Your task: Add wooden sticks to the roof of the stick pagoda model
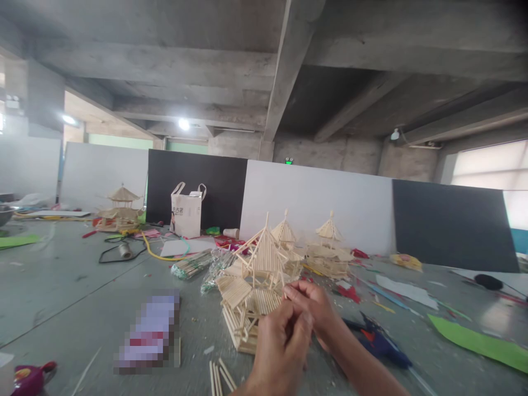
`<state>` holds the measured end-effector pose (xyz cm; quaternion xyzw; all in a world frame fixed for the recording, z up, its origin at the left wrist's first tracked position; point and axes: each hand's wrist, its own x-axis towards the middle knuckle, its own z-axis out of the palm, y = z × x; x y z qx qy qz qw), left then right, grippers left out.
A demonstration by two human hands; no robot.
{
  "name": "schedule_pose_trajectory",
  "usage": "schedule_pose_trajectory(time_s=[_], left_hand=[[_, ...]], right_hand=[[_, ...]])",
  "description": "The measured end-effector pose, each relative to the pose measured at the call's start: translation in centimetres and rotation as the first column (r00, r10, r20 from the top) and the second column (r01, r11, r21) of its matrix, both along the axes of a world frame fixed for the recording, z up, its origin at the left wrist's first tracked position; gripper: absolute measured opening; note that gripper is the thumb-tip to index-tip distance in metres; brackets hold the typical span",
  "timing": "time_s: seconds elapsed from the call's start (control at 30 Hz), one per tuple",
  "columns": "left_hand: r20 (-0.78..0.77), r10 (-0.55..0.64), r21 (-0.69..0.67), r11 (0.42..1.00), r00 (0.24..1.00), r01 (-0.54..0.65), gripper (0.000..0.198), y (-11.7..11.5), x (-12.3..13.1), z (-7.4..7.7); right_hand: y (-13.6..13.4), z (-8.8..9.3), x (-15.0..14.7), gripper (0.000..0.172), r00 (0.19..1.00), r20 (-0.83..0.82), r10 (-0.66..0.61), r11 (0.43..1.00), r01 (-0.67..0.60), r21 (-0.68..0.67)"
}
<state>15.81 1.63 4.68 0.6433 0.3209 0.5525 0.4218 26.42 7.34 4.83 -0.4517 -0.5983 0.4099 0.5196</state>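
Note:
A small pagoda model (251,286) built of thin wooden sticks stands on the grey floor just ahead of me. My right hand (315,311) reaches in from the lower right, its fingertips pinched together beside the model's lower roof, apparently on a thin stick. My left hand (282,341) rises from the bottom edge with its fingers curled against the right hand's fingers. What the left hand holds is hidden. Loose sticks (220,377) lie on the floor by my left wrist.
A blue glue gun (377,338) lies right of my hands. Two more stick pagodas (328,247) stand behind, another (119,212) far left. Bagged sticks (192,264), a tote bag (186,212), a blurred packet (150,330), green paper (478,341) and paper scraps lie around.

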Motion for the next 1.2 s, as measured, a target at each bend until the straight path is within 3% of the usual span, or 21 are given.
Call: schedule_pose_trajectory(time_s=[0.8,0.9,1.07,1.2], left_hand=[[-0.042,-0.024,-0.056,0.998,0.999,0.022,0.025,-0.5,0.2,-0.2],[0.016,-0.018,-0.076,0.997,1.000,0.019,0.023,-0.2,0.1,0.4],[0.192,0.097,-0.181,0.982,0.977,-0.062,0.018,1.1,-0.9,1.6],[0.300,0.103,-0.235,0.971,0.948,-0.031,0.023,1.9,-1.4,2.0]], right_hand=[[0.0,0.4,0.1,0.030,0.999,0.018,0.042,0.998,-0.041,-0.038],[-0.2,0.5,0.1,0.031,0.998,0.026,0.056,0.997,-0.055,-0.048],[-0.6,0.9,0.0,0.032,0.996,0.044,0.072,0.995,-0.069,-0.072],[-0.6,0.8,0.0,0.032,0.997,0.038,0.073,0.995,-0.070,-0.070]])
